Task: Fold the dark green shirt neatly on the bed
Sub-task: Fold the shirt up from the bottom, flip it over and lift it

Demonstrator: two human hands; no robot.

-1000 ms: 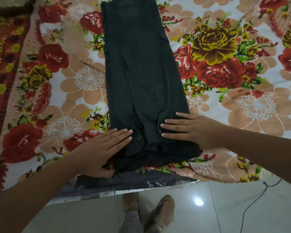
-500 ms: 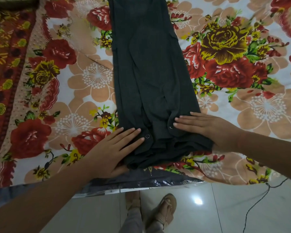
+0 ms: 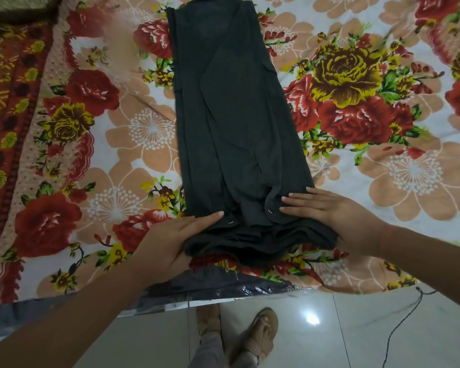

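Dark green shirt [image 3: 237, 128] lay on bed [image 3: 398, 181], sides folded in. Left hand [image 3: 170, 243] and right hand [image 3: 332, 216] pressed flat, fingers straight, on shirt's near hem. End-to-end folds apparently left.

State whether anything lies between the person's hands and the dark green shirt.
Nothing visible does: the left hand and right hand both rest directly on the near end of the dark green shirt.

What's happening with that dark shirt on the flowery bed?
A person is folding a dark green shirt on the bed. It lies as a long narrow strip, its sides already folded in. The left hand and the right hand rest flat on its near end.
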